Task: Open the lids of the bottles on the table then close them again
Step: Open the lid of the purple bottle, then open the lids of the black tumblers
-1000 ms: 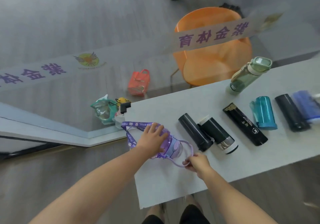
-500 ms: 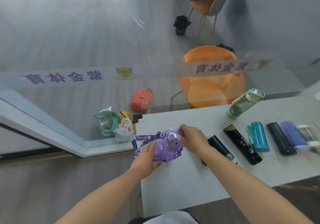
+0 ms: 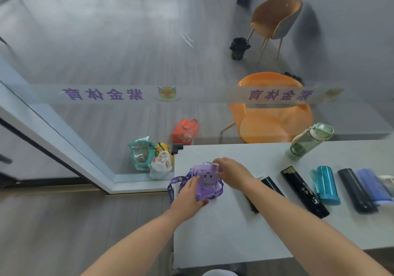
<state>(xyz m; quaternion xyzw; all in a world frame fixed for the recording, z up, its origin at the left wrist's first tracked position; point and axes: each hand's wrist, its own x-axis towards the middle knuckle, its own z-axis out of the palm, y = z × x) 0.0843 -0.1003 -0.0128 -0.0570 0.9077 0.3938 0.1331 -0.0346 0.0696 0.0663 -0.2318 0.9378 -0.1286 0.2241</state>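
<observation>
A small purple bottle (image 3: 207, 182) with a strap stands upright near the left end of the grey table (image 3: 234, 229). My left hand (image 3: 187, 197) wraps its lower left side. My right hand (image 3: 232, 170) grips its purple lid at the top right. To the right lie several bottles: a black one (image 3: 270, 187) partly hidden by my right forearm, a black one with gold print (image 3: 302, 190), a teal one (image 3: 326, 185), another black one (image 3: 354, 190) and a blue one (image 3: 373, 187). A green bottle (image 3: 309, 140) stands tilted at the table's far edge.
A glass partition with purple lettering runs behind the table. Beyond it stand an orange chair (image 3: 270, 113), a tan chair (image 3: 277, 18) and a black bin (image 3: 238, 48). Bags (image 3: 149, 156) and a red bag (image 3: 185, 132) sit on the floor by the table's left corner.
The purple bottle went from lying on its side to standing upright. My right hand moved from the loop handle to the lid. The camera tilted up.
</observation>
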